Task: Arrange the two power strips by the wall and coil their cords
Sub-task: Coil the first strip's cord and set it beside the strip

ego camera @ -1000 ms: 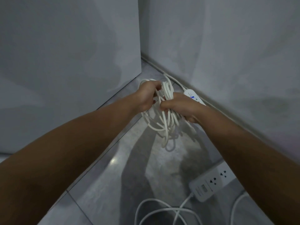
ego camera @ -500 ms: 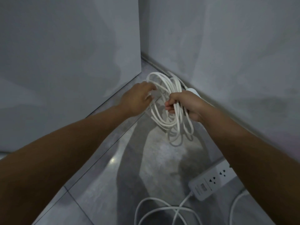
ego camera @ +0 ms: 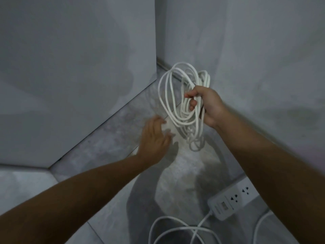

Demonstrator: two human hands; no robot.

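My right hand (ego camera: pixel 209 107) grips a bundle of white coiled cord (ego camera: pixel 171 101), holding it up in the air near the room corner, its loops hanging down towards the floor. My left hand (ego camera: pixel 154 138) is off the cord, lower and to the left, fingers spread and blurred. A white power strip (ego camera: pixel 233 199) lies on the floor at the lower right beside the wall, partly hidden under my right forearm. Its loose white cord (ego camera: pixel 177 229) loops on the floor at the bottom edge. The other power strip is hidden from view.
Grey walls (ego camera: pixel 255 50) meet in a corner ahead, and a grey panel (ego camera: pixel 70 67) stands on the left. The tiled floor (ego camera: pixel 112 138) runs in a narrow strip between them. Another cord loop (ego camera: pixel 258 228) shows at the lower right.
My left hand has let go of the coil and dropped down to the left. My right hand has lifted the coil higher and to the right, covering the far power strip.
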